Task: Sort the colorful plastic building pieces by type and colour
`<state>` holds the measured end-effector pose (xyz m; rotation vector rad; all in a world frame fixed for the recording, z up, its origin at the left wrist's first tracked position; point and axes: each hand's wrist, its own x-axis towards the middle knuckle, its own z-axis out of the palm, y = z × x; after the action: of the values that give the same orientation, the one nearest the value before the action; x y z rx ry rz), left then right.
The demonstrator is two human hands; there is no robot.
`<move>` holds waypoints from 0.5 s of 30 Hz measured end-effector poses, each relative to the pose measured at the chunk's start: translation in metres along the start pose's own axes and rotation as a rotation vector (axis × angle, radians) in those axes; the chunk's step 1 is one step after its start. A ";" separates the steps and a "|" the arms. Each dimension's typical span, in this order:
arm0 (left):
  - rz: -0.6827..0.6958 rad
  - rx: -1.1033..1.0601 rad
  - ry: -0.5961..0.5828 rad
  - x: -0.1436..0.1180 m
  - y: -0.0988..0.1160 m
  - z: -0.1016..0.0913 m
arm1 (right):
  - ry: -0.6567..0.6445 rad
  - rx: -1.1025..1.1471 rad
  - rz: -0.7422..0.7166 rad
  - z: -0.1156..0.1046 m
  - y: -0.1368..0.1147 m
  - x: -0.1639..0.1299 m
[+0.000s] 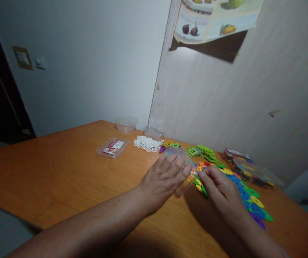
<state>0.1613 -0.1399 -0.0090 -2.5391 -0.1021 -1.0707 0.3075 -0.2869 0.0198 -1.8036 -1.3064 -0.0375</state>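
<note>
The desk (62,179) is orange-toned wood with a smooth, faintly satin top. The clear container (182,172) under the left hand (164,177) looks like thin, glossy plastic, as do the tub (126,124) and the flat lid (112,147) toward the far edge. The coloured pieces (248,200) by the right hand (220,188) look like matt plastic; the white pieces (148,143) seem matt too.

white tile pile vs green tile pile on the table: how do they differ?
Colour: the white tile pile is plain white; the green tile pile is bright green.
Place: the white tile pile lies near the clear lid, apart from both hands; the green tile pile lies just beyond the right hand.
Spread: the white pile is a compact patch; the green one stretches in a band.
Shared: both are small flat pieces loose on the wooden table.
</note>
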 end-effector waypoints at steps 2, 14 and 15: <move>0.012 -0.002 -0.011 0.000 0.001 0.001 | -0.022 -0.020 -0.003 -0.001 0.001 0.001; 0.036 -0.032 -0.109 -0.002 0.000 0.006 | -0.085 -0.051 0.005 -0.002 0.004 0.002; 0.035 -0.038 -0.111 -0.002 0.000 0.005 | -0.072 -0.035 0.020 -0.002 0.003 0.002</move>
<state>0.1636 -0.1379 -0.0134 -2.6240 -0.0669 -0.9263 0.3116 -0.2864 0.0199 -1.8624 -1.3458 0.0156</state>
